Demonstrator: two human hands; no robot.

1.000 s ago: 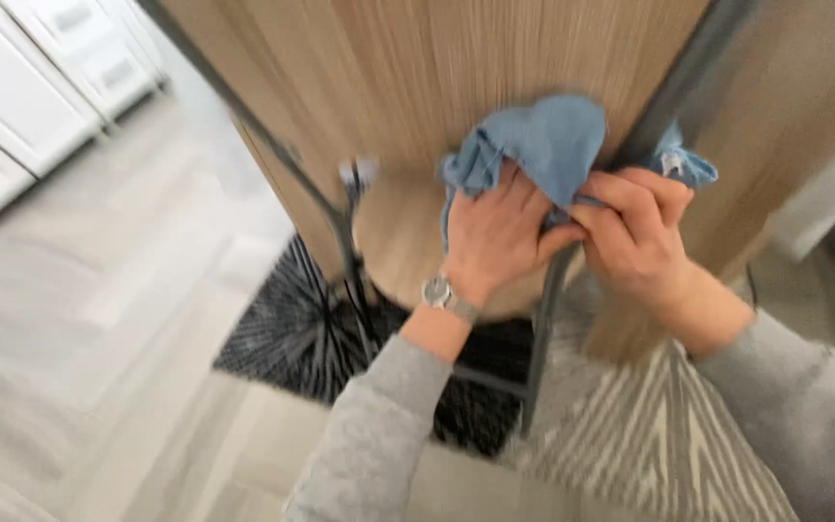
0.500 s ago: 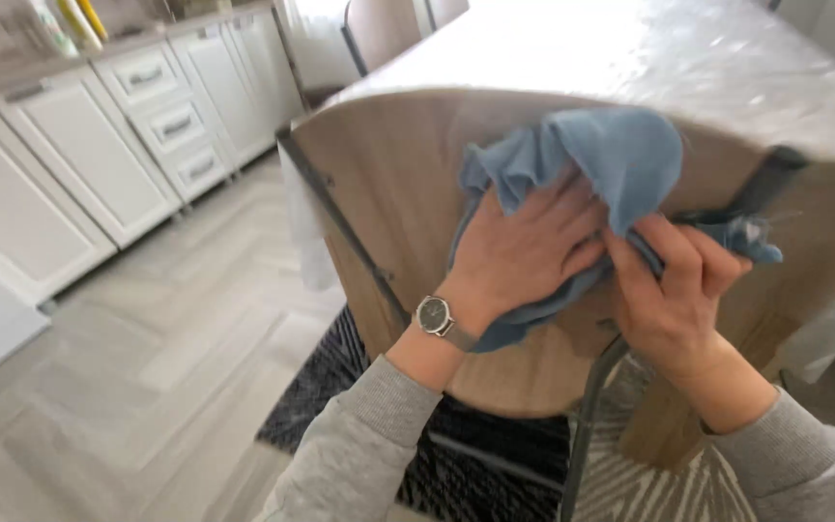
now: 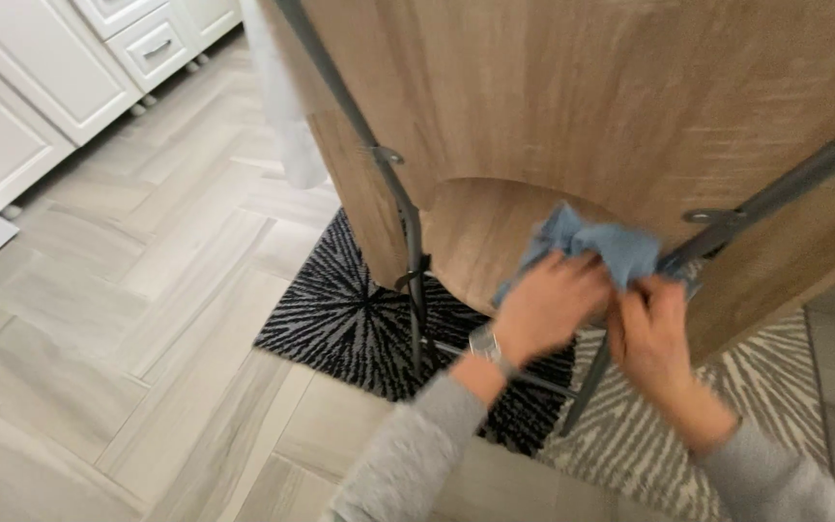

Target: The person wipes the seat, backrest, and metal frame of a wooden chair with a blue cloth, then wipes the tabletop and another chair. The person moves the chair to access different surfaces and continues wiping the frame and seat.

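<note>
Low behind the wooden chair (image 3: 572, 97), I bunch the blue cloth (image 3: 591, 246) in both fists, left hand (image 3: 551, 304) and right hand (image 3: 651, 333) pressing it against the dark metal frame bar (image 3: 775, 198) near the seat to rub it.

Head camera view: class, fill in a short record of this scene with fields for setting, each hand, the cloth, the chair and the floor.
Setting: indoor room with white cabinets along the wall
Left hand: left hand, wristwatch on its wrist, pressing the blue cloth against the chair
Right hand: right hand gripping the cloth beside the dark metal frame bar
Cloth: bunched, at the lower edge of the backrest
Chair: wooden chair seen from behind, round seat below
Floor: pale herringbone boards, a black-and-white rug under the chair
</note>
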